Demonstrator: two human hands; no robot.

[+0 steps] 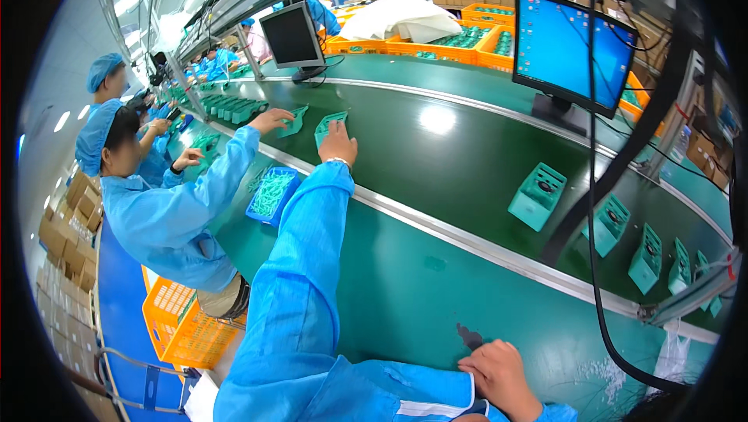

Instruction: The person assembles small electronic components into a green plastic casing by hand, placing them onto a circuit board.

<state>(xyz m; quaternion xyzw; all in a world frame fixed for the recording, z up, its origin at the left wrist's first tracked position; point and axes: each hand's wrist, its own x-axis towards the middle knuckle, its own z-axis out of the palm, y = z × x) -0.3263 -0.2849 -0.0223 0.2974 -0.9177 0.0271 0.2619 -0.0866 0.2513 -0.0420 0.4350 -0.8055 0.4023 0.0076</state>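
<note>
My left arm stretches far forward over the dark green conveyor belt. There my left hand [338, 146] is closed on the near end of a mint-green plastic housing [330, 120], covering part of it. My right hand [499, 374] rests low over the near worktop, its fingers curled in; whatever may be inside them is hidden. Just beyond those fingers is a dark patch [469, 336] on the worktop. Beside my left forearm stands a blue bin [291, 190] of thin mint-green strips [272, 191]. A co-worker's hand [271, 120] touches another green housing [293, 121] to the left.
Several green housings [538, 196] lie along the belt at right. A metal rail [436, 229] separates belt and worktop. A black cable [596, 266] hangs down at right. Two monitors [573, 48] stand beyond the belt. A co-worker [167, 215] sits at left, near an orange crate [183, 328].
</note>
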